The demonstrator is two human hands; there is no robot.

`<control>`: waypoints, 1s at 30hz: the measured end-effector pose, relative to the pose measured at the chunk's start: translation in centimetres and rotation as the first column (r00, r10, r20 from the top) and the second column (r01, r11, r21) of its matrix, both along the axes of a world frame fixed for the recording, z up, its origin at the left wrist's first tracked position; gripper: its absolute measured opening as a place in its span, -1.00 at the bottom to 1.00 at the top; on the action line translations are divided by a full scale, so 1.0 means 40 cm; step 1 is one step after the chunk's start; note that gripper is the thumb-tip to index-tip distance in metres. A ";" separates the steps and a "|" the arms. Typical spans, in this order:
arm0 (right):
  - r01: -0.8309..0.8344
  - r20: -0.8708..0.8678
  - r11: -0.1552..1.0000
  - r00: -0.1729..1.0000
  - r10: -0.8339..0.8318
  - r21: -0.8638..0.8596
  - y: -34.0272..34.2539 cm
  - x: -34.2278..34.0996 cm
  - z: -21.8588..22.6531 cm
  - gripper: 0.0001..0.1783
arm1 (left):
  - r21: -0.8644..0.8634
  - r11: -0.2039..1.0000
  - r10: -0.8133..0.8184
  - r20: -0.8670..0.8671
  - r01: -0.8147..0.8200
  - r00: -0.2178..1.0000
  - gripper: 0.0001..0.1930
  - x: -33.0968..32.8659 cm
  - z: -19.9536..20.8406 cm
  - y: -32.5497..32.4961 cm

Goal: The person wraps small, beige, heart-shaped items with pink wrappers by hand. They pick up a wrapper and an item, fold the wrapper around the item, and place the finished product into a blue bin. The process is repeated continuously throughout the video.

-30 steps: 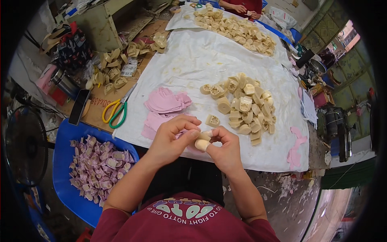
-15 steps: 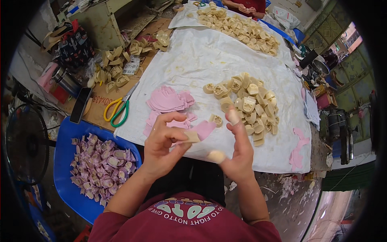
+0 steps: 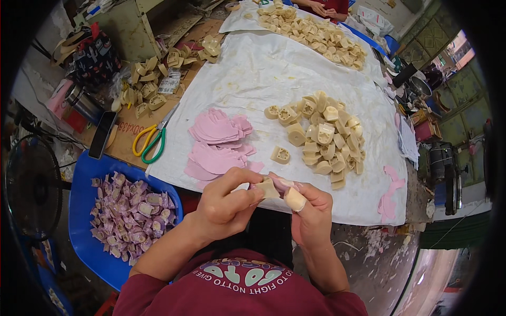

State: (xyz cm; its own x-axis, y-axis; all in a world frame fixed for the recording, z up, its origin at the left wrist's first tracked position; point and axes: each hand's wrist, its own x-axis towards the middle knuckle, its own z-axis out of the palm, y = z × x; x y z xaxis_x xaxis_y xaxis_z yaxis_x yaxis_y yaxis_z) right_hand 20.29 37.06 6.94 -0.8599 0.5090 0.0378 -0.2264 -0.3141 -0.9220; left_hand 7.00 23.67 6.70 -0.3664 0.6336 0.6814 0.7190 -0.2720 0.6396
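Observation:
Both my hands meet just past the table's near edge, around one beige plastic piece [image 3: 270, 188] that looks like a shoe heel. My left hand [image 3: 225, 208] pinches it between thumb and fingers. On its right side, my right hand [image 3: 312, 213] grips a pink cut sheet [image 3: 282, 182] folded against the piece. A cream finger cover [image 3: 294, 200] sits on a digit of my right hand. Beyond my left hand lie stacked pink cut sheets [image 3: 213, 158]. A lone beige piece [image 3: 280, 154] rests between them and a pile of like pieces [image 3: 329, 137].
Scissors [image 3: 153, 141] with yellow and green handles lie at the left table edge. Below them stands a blue tub [image 3: 84, 231] of pink-covered pieces. A phone [image 3: 103, 134] and loose beige pieces are farther left. Across the table another person's hands [image 3: 322, 10] are beside a larger pile.
My right hand has come in from the right, its fingers closing on the pink sheet against the beige piece. My left hand has shifted slightly right, still holding the piece.

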 end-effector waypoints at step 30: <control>0.065 -0.060 0.684 0.998 -0.031 0.726 0.042 -0.081 -0.047 -0.76 | -0.083 0.997 0.034 0.423 0.001 0.906 -0.88 -0.008 -0.061 0.039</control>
